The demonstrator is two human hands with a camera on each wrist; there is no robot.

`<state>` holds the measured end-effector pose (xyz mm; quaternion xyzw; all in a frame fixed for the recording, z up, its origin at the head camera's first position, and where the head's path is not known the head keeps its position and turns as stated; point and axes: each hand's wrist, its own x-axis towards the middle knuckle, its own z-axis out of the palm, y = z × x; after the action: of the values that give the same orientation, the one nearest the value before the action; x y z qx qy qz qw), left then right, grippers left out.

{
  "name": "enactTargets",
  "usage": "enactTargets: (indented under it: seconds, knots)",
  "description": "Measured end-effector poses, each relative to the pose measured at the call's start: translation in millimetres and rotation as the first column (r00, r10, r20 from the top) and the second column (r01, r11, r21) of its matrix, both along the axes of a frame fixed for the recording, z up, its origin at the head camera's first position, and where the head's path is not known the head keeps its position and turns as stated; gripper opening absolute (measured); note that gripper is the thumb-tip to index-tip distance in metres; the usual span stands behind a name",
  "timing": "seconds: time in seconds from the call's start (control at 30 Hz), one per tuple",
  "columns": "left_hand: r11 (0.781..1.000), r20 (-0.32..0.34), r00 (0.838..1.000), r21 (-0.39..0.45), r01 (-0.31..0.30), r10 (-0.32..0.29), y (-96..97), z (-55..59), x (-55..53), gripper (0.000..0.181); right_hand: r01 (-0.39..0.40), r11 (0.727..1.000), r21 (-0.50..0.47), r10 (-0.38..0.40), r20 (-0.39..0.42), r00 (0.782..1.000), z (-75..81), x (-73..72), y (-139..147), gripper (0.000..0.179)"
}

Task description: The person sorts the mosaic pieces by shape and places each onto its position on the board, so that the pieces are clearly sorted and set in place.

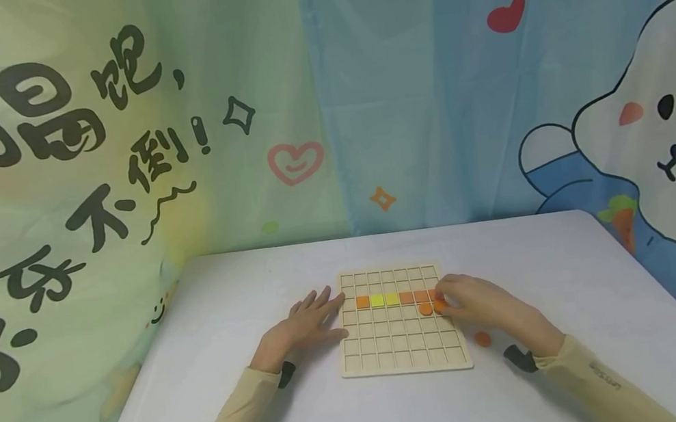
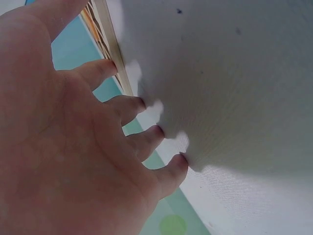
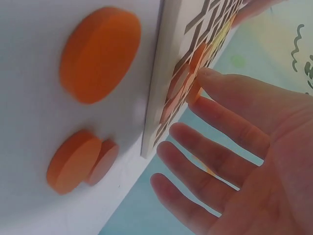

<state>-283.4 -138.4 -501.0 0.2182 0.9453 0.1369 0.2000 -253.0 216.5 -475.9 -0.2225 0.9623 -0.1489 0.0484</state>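
A pale wooden grid board (image 1: pixel 406 362) lies on the white table. One row holds square pieces: an orange square (image 1: pixel 363 302), then two yellow squares (image 1: pixel 384 300) side by side, then several orange squares (image 1: pixel 414 297). Just below that row, an orange disc (image 1: pixel 425 309) sits on the grid. My right hand (image 1: pixel 483 299) is over the board's right edge, pinching another orange disc (image 3: pixel 194 93) between thumb and index finger, the other fingers spread. Flat beside the left edge, my left hand (image 1: pixel 303 324) has its fingers extended, thumb and a fingertip touching the board.
To the right of the board, a loose orange disc (image 3: pixel 100 55) lies on the table, with two overlapping discs (image 3: pixel 73 161) close by. A printed curtain (image 1: pixel 388 96) hangs behind the table's far edge.
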Motion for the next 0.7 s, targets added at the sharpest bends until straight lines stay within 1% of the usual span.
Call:
enactTargets:
  seconds: [0.17, 0.27, 0.4, 0.5, 0.7]
  knots:
    - [1.0, -0.014, 1.0, -0.011, 0.01, -0.01, -0.2, -0.2, 0.8, 0.081, -0.012, 1.0, 0.008, 0.012, -0.007, 1.0, -1.9, -0.4, -6.4, 0.012]
    - [1.0, -0.014, 1.0, -0.006, 0.011, -0.011, -0.5, 0.2, 0.8, 0.081, -0.034, 0.999, -0.005, 0.034, -0.01, 0.999, -3.0, 0.0, -9.3, 0.01]
    - [1.0, -0.007, 1.0, 0.005, 0.008, -0.008, -1.0, 0.4, 0.1, 0.081, -0.076, 0.997, -0.019, 0.076, 0.0, 0.997, -3.5, 0.8, -10.5, 0.014]
    - [1.0, -0.012, 1.0, 0.006, 0.013, -0.013, -1.4, 0.1, -0.1, 0.08, -0.086, 0.996, -0.017, 0.086, 0.008, 0.996, -3.1, 1.7, -10.8, 0.016]
    - [1.0, -0.018, 1.0, 0.003, 0.021, -0.021, -2.2, -1.3, 0.1, 0.081, -0.1, 0.995, -0.016, 0.1, -0.028, 0.995, -3.7, 1.5, -11.8, 0.015]
